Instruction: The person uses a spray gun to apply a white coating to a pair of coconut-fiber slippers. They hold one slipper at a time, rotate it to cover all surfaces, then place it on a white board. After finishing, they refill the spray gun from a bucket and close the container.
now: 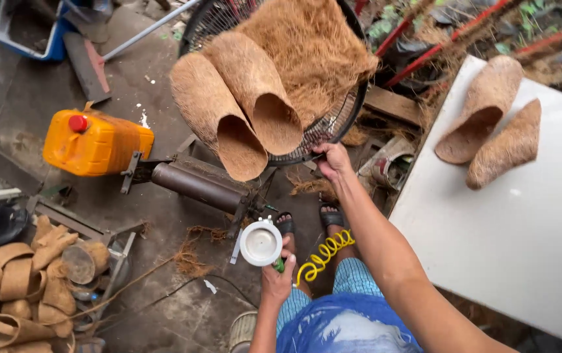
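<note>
My left hand (277, 278) grips a spray gun with a white cup (261, 242) on top; a coiled yellow hose (323, 253) runs from it. My right hand (332, 161) holds the rim of a round black wire grille (343, 114). On the grille lie two brown coir fibre cones (255, 98) and a loose mat of coir fibre (314, 46). My sandalled feet (330, 216) stand on the concrete below.
Two more coir cones (490, 124) lie on a white table (523, 248) at right. An orange jerrycan (94, 142) and a metal roller machine (193, 184) stand at left. Coir strips (13, 294) are piled at lower left. A blue tub (26, 33) sits at upper left.
</note>
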